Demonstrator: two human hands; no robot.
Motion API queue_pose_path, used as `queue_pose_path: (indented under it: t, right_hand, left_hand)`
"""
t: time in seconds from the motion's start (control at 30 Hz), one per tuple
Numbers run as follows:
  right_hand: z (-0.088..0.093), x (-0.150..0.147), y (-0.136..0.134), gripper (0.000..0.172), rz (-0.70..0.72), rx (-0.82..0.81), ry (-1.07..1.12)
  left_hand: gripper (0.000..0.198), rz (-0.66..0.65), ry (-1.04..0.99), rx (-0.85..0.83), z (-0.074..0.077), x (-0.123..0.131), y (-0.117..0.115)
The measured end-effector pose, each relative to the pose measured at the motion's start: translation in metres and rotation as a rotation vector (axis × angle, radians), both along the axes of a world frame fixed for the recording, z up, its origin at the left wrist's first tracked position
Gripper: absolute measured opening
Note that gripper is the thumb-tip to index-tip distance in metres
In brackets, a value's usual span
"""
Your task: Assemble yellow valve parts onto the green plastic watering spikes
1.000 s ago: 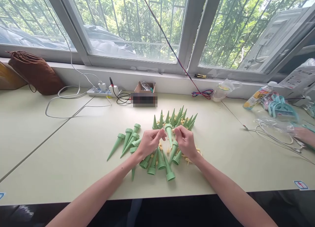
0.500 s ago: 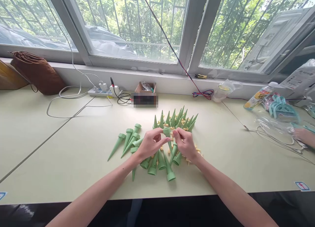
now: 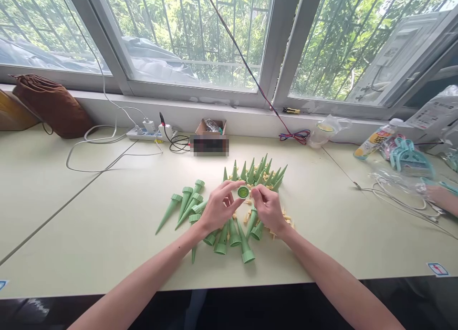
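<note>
Between the thumb and fingers of my left hand [image 3: 222, 203] is a green plastic watering spike [image 3: 243, 192], its round wide end turned toward me. My right hand [image 3: 267, 207] is closed in a pinch right beside that end; what its fingertips hold is too small to make out. Loose green spikes [image 3: 247, 251] lie below my hands, open ends toward me. More capped spikes [image 3: 170, 213] lie to the left. Behind my hands, several green spikes [image 3: 263, 170] stand points up among small pale yellow plastic pieces [image 3: 287, 220], which also lie beside my right hand.
A power strip [image 3: 136, 133] with cables and a small box [image 3: 211, 127] stand along the window side. At the right are a bottle [image 3: 377, 139], teal clips [image 3: 410, 156], a white cable [image 3: 400, 201] and another person's hand [image 3: 443, 196]. A brown bag [image 3: 53, 106] lies far left.
The spike in my left hand has tilted, from pointing down to showing its round wide end toward me. My right hand stays pinched beside it.
</note>
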State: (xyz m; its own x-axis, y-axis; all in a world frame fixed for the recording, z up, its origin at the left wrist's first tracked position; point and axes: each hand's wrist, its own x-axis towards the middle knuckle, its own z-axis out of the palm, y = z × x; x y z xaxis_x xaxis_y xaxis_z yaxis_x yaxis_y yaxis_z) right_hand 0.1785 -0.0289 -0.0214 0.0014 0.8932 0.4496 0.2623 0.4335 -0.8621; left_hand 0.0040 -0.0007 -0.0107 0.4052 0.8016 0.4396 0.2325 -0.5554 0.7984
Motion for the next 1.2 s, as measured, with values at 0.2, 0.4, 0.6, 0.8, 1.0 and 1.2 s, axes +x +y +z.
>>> queue_pose_path:
  t: [0.2,0.4,0.6,0.8,1.0,1.2]
  right_hand:
    - [-0.001,0.003,0.000,0.034,-0.046,0.022,0.004]
    - [0.000,0.002,-0.001,0.034,0.042,0.026,-0.051]
    - [-0.001,0.003,0.000,0.036,0.069,-0.010,-0.050]
    - [0.001,0.003,0.002,0.041,0.037,-0.025,-0.053]
    - [0.002,0.002,0.002,0.044,0.023,-0.036,-0.069]
    - [0.001,0.001,0.002,0.044,0.017,-0.038,-0.071]
  left_hand:
    - [0.045,-0.005,-0.115,-0.396,0.009,0.001,-0.002]
    - [0.071,-0.227,-0.126,-0.644,0.009,-0.002,-0.001]
    - [0.057,-0.253,-0.080,-0.561,0.003,-0.005,0.000]
    - [0.036,-0.183,-0.007,-0.288,0.007,-0.004,-0.001]
    - [0.018,-0.132,0.071,0.015,0.002,-0.002,0.000]
    - [0.020,-0.074,0.066,0.185,-0.009,-0.001,0.003]
